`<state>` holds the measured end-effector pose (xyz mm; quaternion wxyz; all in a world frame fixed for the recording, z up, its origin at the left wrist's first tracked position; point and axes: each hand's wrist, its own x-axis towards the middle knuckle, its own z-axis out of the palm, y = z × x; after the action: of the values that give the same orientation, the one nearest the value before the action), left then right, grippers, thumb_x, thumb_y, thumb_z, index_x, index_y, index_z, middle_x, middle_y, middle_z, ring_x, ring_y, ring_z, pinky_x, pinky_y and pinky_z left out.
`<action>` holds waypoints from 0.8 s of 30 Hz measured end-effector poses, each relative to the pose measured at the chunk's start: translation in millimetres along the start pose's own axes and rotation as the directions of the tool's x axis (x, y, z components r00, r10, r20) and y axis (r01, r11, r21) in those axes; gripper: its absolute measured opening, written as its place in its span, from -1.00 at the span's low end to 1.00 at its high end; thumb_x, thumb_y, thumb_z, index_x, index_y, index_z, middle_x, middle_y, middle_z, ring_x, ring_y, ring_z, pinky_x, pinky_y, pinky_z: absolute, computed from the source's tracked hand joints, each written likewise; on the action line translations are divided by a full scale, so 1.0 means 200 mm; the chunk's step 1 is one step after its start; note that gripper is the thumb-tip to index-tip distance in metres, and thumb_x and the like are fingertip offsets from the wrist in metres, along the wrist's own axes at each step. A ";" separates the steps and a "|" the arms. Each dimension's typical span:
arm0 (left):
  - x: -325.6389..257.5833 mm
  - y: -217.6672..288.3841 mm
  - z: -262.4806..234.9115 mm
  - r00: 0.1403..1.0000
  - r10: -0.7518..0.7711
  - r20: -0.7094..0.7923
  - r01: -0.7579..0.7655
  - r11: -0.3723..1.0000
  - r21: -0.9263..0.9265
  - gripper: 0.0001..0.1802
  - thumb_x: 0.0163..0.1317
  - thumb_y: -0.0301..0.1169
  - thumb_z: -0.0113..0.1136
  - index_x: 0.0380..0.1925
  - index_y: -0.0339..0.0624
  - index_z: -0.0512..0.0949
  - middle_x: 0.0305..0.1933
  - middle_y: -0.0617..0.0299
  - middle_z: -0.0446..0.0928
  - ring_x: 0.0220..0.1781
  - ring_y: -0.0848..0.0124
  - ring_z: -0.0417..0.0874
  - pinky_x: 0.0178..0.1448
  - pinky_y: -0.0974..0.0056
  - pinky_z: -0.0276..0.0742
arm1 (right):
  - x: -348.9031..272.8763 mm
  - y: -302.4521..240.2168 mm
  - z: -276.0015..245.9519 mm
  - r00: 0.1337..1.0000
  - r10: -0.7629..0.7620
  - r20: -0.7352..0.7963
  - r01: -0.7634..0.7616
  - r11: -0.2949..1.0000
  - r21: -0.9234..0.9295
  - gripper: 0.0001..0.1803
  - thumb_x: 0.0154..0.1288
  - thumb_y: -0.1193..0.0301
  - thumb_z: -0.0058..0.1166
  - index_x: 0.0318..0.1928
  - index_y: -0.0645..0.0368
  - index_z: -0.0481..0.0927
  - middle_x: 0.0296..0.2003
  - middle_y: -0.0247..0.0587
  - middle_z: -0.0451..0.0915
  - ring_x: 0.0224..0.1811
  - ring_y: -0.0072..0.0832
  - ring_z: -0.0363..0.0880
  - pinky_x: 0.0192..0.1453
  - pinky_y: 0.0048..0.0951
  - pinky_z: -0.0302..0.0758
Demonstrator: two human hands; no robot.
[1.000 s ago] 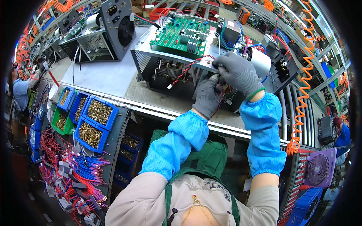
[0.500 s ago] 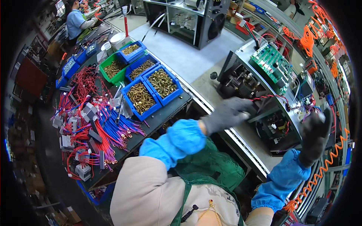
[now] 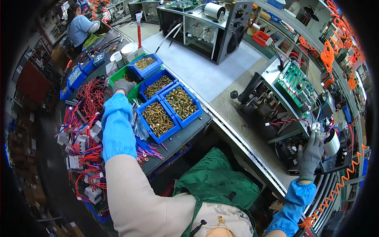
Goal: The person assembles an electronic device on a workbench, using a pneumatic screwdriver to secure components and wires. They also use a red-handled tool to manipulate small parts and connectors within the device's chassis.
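My left hand [image 3: 124, 86], in a dark grey glove, reaches into the green bin [image 3: 132, 94] that holds brass-coloured screws [image 3: 130, 76]. Its fingertips are hidden among the screws and the bin wall. On the far right, my right hand [image 3: 310, 157], gloved too, rests at the open metal chassis [image 3: 272, 73], beside a white cylinder [image 3: 331, 143] and some wires. The fingers of that hand are stretched out, with the thumb apart. A green circuit board [image 3: 294, 87] is mounted on top of the chassis, and a red-and-black twisted wire [image 3: 287, 121] hangs from its side.
Blue bins [image 3: 158, 121] of brass fasteners stand beside the green one. Bundled red and blue cables [image 3: 89, 150] with grey blocks lie on the dark left table. Another chassis [image 3: 205, 33] stands at the back. A coiled orange hose [image 3: 339, 177] hangs at right. A co-worker [image 3: 79, 27] works far left.
My left hand has swung left from near the red-and-black wire to the green bin. My right hand has come down from its raised position onto the chassis. The view has shifted slightly.
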<state>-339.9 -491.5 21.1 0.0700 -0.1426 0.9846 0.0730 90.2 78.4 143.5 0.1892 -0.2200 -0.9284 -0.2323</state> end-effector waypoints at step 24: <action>0.70 -0.56 0.23 0.807 0.519 -0.282 -0.375 0.818 0.436 -0.50 0.23 -0.04 0.03 -0.29 -0.37 0.54 -0.20 -0.24 0.55 -0.08 -0.11 0.54 -0.04 0.03 0.47 | -1.19 0.64 0.35 0.172 0.508 0.844 -0.329 0.837 -0.437 -0.55 0.07 0.10 0.14 -0.08 0.07 0.61 -0.16 -0.09 0.64 -0.09 -0.16 0.61 -0.02 -0.16 0.53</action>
<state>-435.0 -628.8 -60.3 -0.1211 0.1012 0.9797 -0.1232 333.9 140.8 23.4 -0.3491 -0.5722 -0.7389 -0.0684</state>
